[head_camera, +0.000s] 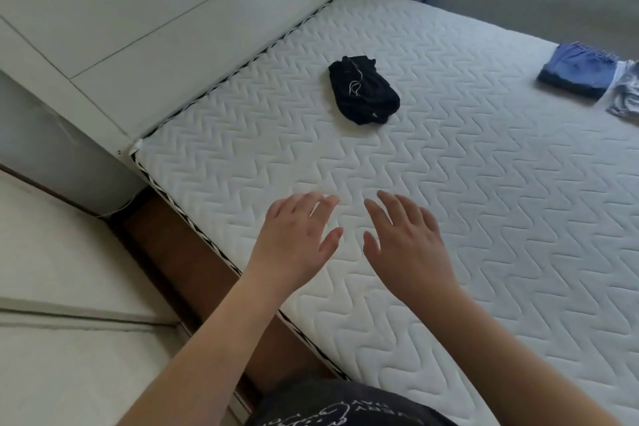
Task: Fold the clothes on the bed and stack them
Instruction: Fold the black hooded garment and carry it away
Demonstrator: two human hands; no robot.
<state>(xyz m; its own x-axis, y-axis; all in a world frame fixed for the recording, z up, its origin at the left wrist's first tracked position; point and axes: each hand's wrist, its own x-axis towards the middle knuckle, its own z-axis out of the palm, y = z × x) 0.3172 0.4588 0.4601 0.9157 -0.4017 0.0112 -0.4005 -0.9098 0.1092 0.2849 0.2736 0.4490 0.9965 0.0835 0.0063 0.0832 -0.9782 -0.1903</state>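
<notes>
Bed — white quilted mattress, white headboard upper left. Black garment lies bundled at upper centre; folded blue clothes at right edge. Left hand and right hand hover lower centre — grip wide, fingers spread, holding nothing.

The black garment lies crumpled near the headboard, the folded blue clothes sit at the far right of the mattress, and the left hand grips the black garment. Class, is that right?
Not quite. The head view shows the left hand open and holding nothing, well short of the black garment. The rest stands: crumpled near the headboard, folded blue clothes at the far right of the mattress.
</notes>
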